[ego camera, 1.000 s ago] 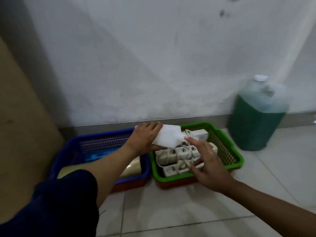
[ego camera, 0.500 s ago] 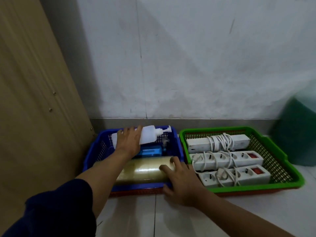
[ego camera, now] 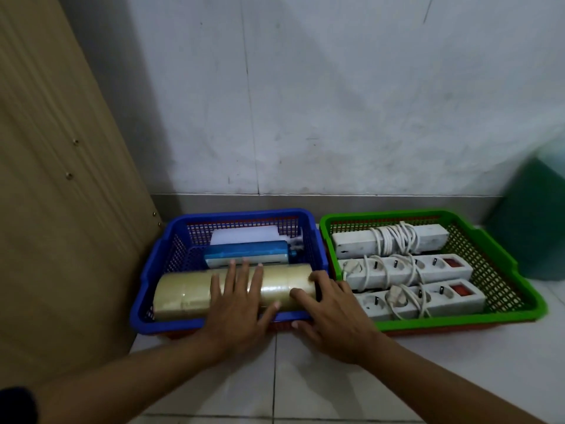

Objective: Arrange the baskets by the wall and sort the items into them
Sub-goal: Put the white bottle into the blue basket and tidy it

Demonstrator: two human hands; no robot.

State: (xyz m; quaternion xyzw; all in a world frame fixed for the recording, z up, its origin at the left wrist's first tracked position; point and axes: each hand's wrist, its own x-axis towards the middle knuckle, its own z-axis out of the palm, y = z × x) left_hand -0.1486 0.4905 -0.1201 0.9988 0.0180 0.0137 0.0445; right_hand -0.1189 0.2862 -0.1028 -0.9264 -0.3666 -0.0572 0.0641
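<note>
A blue basket [ego camera: 153,276] and a green basket [ego camera: 495,255] stand side by side against the wall. The blue one holds a white pump bottle [ego camera: 244,235] lying at the back, a blue box [ego camera: 247,255] and a stack of clear tape rolls [ego camera: 183,290] lying along the front. My left hand [ego camera: 237,304] lies flat with straight fingers on the tape rolls. My right hand [ego camera: 328,310] rests at the blue basket's front right corner, its fingers touching the end of the tape stack. The green basket holds three white power strips [ego camera: 440,266] with coiled cords.
A wooden panel [ego camera: 61,179] stands close on the left of the blue basket. A green liquid jug [ego camera: 532,218] stands to the right of the green basket. White floor tiles [ego camera: 305,377] lie in front. Red baskets show underneath both.
My left hand let go of the white bottle, now lying at the back of the blue basket, and came down onto the tape rolls. My right hand stayed at the basket's front corner.
</note>
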